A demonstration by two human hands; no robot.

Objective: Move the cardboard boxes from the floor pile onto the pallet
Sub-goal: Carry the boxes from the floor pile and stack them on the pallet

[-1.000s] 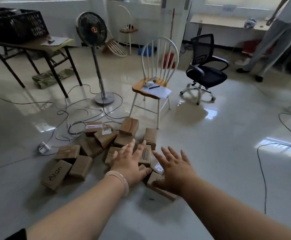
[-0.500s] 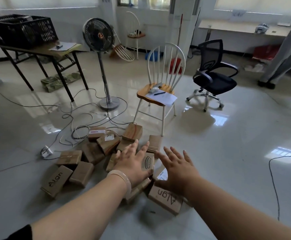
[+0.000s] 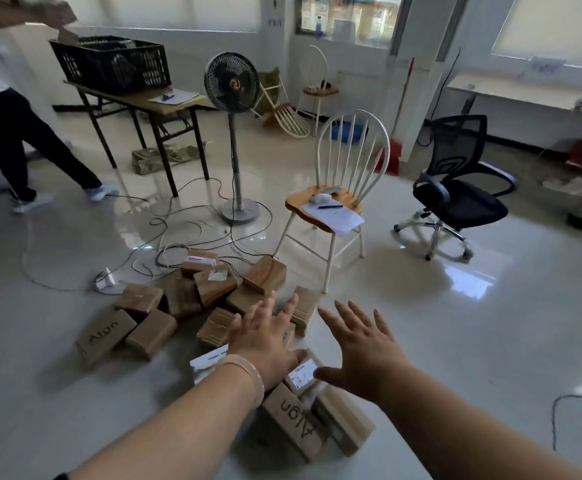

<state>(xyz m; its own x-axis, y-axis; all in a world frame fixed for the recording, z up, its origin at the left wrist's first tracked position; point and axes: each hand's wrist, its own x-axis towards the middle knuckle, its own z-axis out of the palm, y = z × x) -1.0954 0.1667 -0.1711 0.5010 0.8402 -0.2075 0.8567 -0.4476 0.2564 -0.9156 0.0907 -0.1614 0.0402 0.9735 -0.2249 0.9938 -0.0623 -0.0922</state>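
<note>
Several small brown cardboard boxes lie in a loose pile (image 3: 210, 292) on the shiny floor. One at the left reads "Align" (image 3: 105, 336). Nearer me lie another "Align" box (image 3: 294, 419), a plain brown box (image 3: 346, 420) to its right, a white-labelled box (image 3: 301, 374) and a box with a white label (image 3: 206, 365). My left hand (image 3: 265, 337), a bracelet on its wrist, hovers with spread fingers over the pile's near side. My right hand (image 3: 365, 351) is spread beside it, thumb close to the labelled box. Neither hand holds anything. No pallet is in view.
A white spindle chair (image 3: 338, 202) with paper stands right behind the pile, a pedestal fan (image 3: 234, 140) and tangled cables (image 3: 178, 237) at the back left. A black office chair (image 3: 459, 188) is at the right. A person (image 3: 9, 133) stands by a table with a black crate (image 3: 113, 65).
The view has tilted up and pulled back, so the near boxes now lie below my hands. Both hands stay spread and empty. A person has come into view at the left.
</note>
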